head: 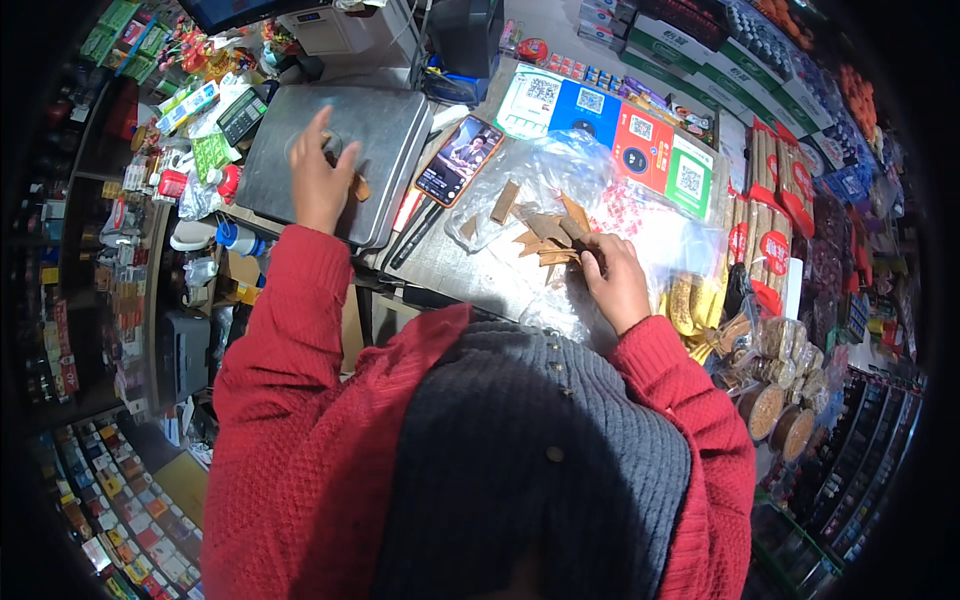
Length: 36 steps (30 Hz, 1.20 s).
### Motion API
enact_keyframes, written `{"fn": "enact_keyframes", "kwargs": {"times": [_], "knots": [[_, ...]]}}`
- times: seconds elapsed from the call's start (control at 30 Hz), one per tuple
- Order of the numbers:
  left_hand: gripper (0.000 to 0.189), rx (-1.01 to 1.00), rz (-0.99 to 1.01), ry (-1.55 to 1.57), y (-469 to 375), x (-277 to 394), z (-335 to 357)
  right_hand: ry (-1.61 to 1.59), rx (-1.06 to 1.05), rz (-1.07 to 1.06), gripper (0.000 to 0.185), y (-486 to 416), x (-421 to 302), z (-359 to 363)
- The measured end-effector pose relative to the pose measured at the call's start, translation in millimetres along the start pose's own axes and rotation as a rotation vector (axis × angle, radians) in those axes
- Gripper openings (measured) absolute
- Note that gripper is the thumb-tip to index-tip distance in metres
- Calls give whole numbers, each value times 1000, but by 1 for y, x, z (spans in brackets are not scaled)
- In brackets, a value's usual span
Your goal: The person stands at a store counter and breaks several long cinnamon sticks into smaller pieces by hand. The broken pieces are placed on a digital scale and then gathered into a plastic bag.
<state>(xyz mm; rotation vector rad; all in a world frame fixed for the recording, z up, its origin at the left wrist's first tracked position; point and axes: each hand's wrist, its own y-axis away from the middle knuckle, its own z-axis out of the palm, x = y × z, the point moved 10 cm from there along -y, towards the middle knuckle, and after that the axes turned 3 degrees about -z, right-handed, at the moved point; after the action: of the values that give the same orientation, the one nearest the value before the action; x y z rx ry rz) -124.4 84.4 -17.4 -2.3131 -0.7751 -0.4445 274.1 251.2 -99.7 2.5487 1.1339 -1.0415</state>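
Observation:
My left hand point(321, 176) is over the steel platform of a weighing scale point(390, 120), with thumb and fingers apart. Small brown bark pieces point(361, 188) show on the platform beside and behind that hand; its fingers hide part of them. At the right, my right hand point(619, 281) has its fingertips closed around the right end of a pile of dried bark pieces point(546, 241), which look like cassia. The pile rests on a clear plastic bag point(480, 217) on the counter point(442, 259). One flat bark piece point(505, 202) lies apart, up and left of the pile.
A lit smartphone point(459, 161) and a black pen-like stick point(417, 236) lie between scale and bag. Payment-code cards point(645, 139) stand behind the bag. Bananas point(691, 300) and packaged rolls point(765, 232) are at the right. A calculator point(241, 116) sits left of the scale.

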Motion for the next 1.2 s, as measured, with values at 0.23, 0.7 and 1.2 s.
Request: {"fn": "enact_keyframes", "kwargs": {"times": [0.23, 0.7, 1.2], "knots": [[16, -675, -124, 210, 93, 79, 104, 97, -27, -65, 22, -5, -14, 1], [36, -670, 159, 102, 142, 79, 143, 164, -158, -388, 27, -58, -78, 51], [41, -784, -534, 725, 149, 29, 107, 291, -188, -585, 23, -80, -97, 80]]}}
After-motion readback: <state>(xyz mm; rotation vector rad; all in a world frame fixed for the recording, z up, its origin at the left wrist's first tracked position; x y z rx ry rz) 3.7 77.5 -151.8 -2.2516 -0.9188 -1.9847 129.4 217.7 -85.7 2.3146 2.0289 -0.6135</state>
